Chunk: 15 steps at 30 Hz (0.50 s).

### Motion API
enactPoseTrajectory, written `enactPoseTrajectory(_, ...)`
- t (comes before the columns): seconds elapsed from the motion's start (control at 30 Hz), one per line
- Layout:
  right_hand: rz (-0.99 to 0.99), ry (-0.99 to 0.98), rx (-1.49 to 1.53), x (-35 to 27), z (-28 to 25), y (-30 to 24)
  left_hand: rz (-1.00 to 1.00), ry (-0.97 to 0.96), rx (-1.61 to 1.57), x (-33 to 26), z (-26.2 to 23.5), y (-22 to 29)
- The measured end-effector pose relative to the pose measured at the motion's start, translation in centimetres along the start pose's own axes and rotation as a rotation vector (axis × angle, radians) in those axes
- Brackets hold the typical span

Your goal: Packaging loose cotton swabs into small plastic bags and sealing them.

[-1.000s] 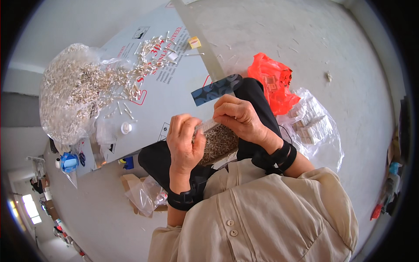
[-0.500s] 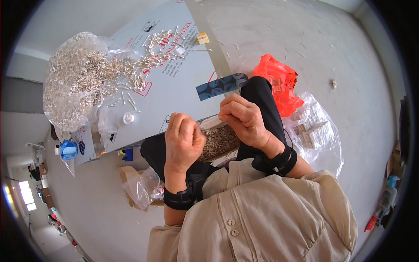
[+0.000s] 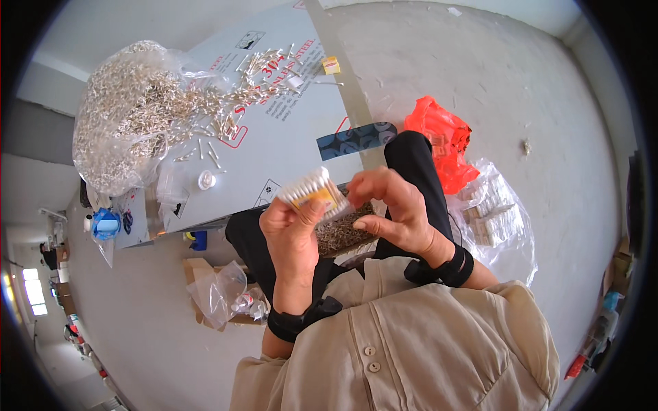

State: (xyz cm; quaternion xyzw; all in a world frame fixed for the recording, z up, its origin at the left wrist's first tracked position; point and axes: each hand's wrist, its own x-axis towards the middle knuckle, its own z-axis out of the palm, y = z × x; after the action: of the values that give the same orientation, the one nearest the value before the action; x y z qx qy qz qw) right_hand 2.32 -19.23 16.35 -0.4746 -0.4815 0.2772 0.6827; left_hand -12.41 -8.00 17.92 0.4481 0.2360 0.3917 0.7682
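Observation:
My left hand [image 3: 293, 233] grips a small clear pack of cotton swabs [image 3: 313, 191] with white tips and a yellow band. My right hand [image 3: 393, 209] pinches the pack's right end with its fingertips. Both hands are raised over my lap, where a clear bag of small metal pieces [image 3: 344, 229] lies across my black trouser legs. Each wrist wears a black band.
A grey sheet-metal board [image 3: 288, 137] lies ahead with loose metal pieces [image 3: 226, 116] scattered on it. A big clear bag of the same pieces [image 3: 130, 116] sits at its left end. A red plastic bag [image 3: 439, 137] and a clear bag of white packs [image 3: 497, 212] lie on the floor to my right.
The hands have lifted and tilted the swab pack, so its white tips now face the camera. The view has shifted slightly.

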Motion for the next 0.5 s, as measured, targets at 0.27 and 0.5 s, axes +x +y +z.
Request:
enactPoseTrajectory(0.27, 0.040, -0.083, -0.077, 1.3, 1.3, -0.8, 0.412, -0.264, 0.572, -0.1, 1.6, 1.1)
enactPoseTrajectory(0.5, -0.024, -0.095, -0.126, 1.6, 1.1, -0.6, 0.592, -0.349, 0.645, 0.4, 0.9, 1.9)
